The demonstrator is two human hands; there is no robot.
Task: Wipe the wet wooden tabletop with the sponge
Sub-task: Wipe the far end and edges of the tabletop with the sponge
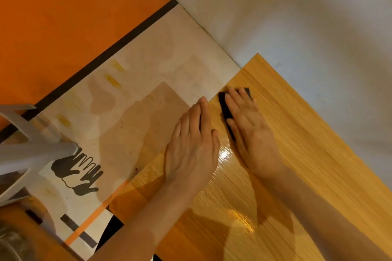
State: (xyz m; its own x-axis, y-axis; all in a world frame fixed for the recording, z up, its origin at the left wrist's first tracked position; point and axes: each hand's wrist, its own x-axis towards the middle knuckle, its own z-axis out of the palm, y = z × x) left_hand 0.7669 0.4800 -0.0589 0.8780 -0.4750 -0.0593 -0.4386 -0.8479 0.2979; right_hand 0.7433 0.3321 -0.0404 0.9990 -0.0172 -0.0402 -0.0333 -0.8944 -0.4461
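Near the far left corner of the wooden surface (307, 133) we are working the dark sponge (226, 110), which is lying flat on the wood just inside the left edge. Our right hand (250, 129) is pressing down on it with fingers straight and spread, palm flat, nothing curled round it; only the sponge's left side and a far corner are showing past the fingers. Our left hand (193, 146) is resting beside it, fingers straight and together, lying across the surface's edge and gripping nothing.

Progress, as we are judging it: partway. Wood to the right and beyond the sponge is looking matte, so probably dry or already wiped. A glossy wet film (224, 157) is shining between and below the hands, and a second bright patch (244, 218) is glinting nearer to us. That near stretch is what we are reckoning is left to wipe.

Surroundings: pale floor tiles (148, 91) with damp-looking marks and a black hand-shaped print (76, 169); an orange panel (74, 17) with a dark strip; grey chair legs (31, 146) at left; a light wall (297, 17) beyond the corner. Nothing is sitting on the wood in the sponge's way, though our own forearms are covering part of the wet zone.
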